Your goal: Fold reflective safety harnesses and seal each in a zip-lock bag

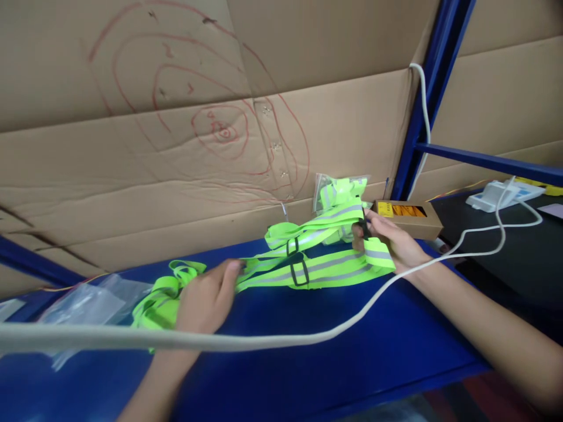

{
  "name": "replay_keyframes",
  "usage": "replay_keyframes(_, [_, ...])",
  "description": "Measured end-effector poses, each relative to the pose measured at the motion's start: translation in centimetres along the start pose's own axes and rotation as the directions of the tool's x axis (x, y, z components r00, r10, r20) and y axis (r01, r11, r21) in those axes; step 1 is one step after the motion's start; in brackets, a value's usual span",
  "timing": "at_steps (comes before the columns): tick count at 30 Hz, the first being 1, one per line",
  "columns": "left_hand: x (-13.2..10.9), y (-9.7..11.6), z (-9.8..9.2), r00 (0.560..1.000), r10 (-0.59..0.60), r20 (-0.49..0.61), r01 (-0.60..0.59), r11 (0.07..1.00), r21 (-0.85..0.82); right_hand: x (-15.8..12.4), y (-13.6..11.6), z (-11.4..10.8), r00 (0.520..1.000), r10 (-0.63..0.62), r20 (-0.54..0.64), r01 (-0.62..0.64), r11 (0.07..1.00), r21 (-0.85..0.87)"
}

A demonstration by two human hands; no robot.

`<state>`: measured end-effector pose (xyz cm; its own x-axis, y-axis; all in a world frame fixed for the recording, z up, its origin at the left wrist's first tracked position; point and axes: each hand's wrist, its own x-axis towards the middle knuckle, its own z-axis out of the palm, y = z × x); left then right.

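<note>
Neon-green reflective straps (325, 270) with grey stripes and black slide buckles stretch between my two hands above a blue shelf (281, 363). My left hand (206, 296) is closed round one end of the straps, thumb on top. At the other end, my right hand (389, 237) pinches the straps near a black buckle (363, 225). More green strap (160, 302) lies in a loose heap beside and behind my left hand. A clear bag with folded green strap (341, 190) rests against the cardboard, just beyond my right hand.
Empty clear plastic bags (85, 308) lie at the left. A white cable (281, 341) crosses in front of both arms. Past my right hand sits a small cardboard box (409, 218), with a blue post (428, 99) behind it. A white power strip (492, 196) lies farther right. Cardboard (352, 129) walls the back.
</note>
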<state>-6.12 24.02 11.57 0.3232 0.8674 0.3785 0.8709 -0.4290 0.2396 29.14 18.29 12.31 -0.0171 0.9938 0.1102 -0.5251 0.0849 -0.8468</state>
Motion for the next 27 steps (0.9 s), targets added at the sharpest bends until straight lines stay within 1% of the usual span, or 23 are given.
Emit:
replay_keyframes(2, [-0.3, 0.4, -0.4, 0.988, 0.001, -0.153, 0.000, 1.000, 0.005, -0.3, -0.1, 0.0, 0.999, -0.022, 0.034, 0.023, 0.999, -0.036])
replay_keyframes(3, [-0.4, 0.7, -0.3, 0.981, -0.002, -0.195, 0.009, 0.999, 0.035, -0.3, -0.2, -0.1, 0.999, -0.025, 0.043, 0.028, 0.998, -0.054])
replay_keyframes(4, [-0.5, 1.0, -0.2, 0.977, 0.001, -0.212, 0.013, 0.998, 0.065, -0.3, -0.1, -0.1, 0.999, -0.022, 0.048, 0.025, 0.997, -0.070])
replay_keyframes(5, [-0.6, 1.2, 0.0, 0.980, -0.001, -0.200, 0.021, 0.995, 0.096, -0.2, -0.1, -0.3, 0.999, -0.014, 0.050, 0.018, 0.996, -0.082])
replay_keyframes(7, [-0.6, 1.3, 0.6, 0.990, -0.030, -0.137, 0.050, 0.988, 0.147, 0.0, 0.2, -0.5, 0.999, 0.002, 0.050, 0.002, 0.995, -0.095])
replay_keyframes(9, [-0.4, 1.1, 1.4, 0.997, -0.043, -0.060, 0.050, 0.990, 0.130, 0.3, 0.5, -0.9, 0.999, 0.005, 0.046, 0.000, 0.996, -0.095])
replay_keyframes(10, [-0.4, 0.9, 1.8, 1.000, -0.018, -0.019, 0.019, 0.997, 0.076, 0.4, 0.6, -1.1, 0.999, 0.002, 0.051, 0.002, 0.996, -0.093])
replay_keyframes(12, [-0.3, 0.7, 2.5, 0.996, 0.089, 0.020, -0.086, 0.990, -0.110, 0.6, 0.8, -1.5, 0.997, -0.013, 0.070, 0.020, 0.995, -0.096])
replay_keyframes(14, [-0.4, 0.7, 3.1, 0.982, 0.187, -0.025, -0.186, 0.937, -0.294, 0.6, 0.8, -1.6, 0.994, -0.040, 0.101, 0.051, 0.993, -0.107])
replay_keyframes(16, [-0.5, 0.9, 3.6, 0.975, 0.197, -0.102, -0.222, 0.891, -0.396, 0.6, 0.7, -1.6, 0.990, -0.064, 0.125, 0.080, 0.989, -0.124])
replay_keyframes(17, [-0.5, 0.9, 3.9, 0.977, 0.175, -0.124, -0.212, 0.877, -0.430, 0.5, 0.7, -1.6, 0.989, -0.068, 0.129, 0.086, 0.987, -0.138])
replay_keyframes(18, [-0.5, 1.0, 4.3, 0.982, 0.149, -0.120, -0.188, 0.866, -0.463, 0.3, 0.6, -1.5, 0.990, -0.061, 0.131, 0.082, 0.984, -0.158])
replay_keyframes(20, [-0.4, 1.0, 5.1, 0.993, 0.109, -0.053, -0.121, 0.842, -0.526, -0.1, 0.5, -1.4, 0.991, -0.025, 0.128, 0.051, 0.976, -0.210])
replay_keyframes(21, [-0.3, 0.9, 5.7, 0.994, 0.108, -0.008, -0.095, 0.829, -0.552, -0.3, 0.4, -1.4, 0.991, 0.000, 0.131, 0.032, 0.970, -0.241])
replay_keyframes(24, [-0.1, 0.6, 7.2, 0.980, 0.168, 0.102, -0.076, 0.804, -0.590, -1.1, -0.1, -1.4, 0.989, 0.041, 0.139, 0.010, 0.936, -0.351])
replay_keyframes(26, [-0.1, 0.6, 7.7, 0.959, 0.246, 0.140, -0.117, 0.794, -0.597, -1.3, -0.5, -1.6, 0.986, 0.052, 0.156, 0.021, 0.900, -0.435])
replay_keyframes(27, [-0.3, 0.6, 7.7, 0.940, 0.300, 0.162, -0.151, 0.793, -0.591, -1.4, -0.6, -1.8, 0.986, 0.052, 0.161, 0.032, 0.877, -0.479])
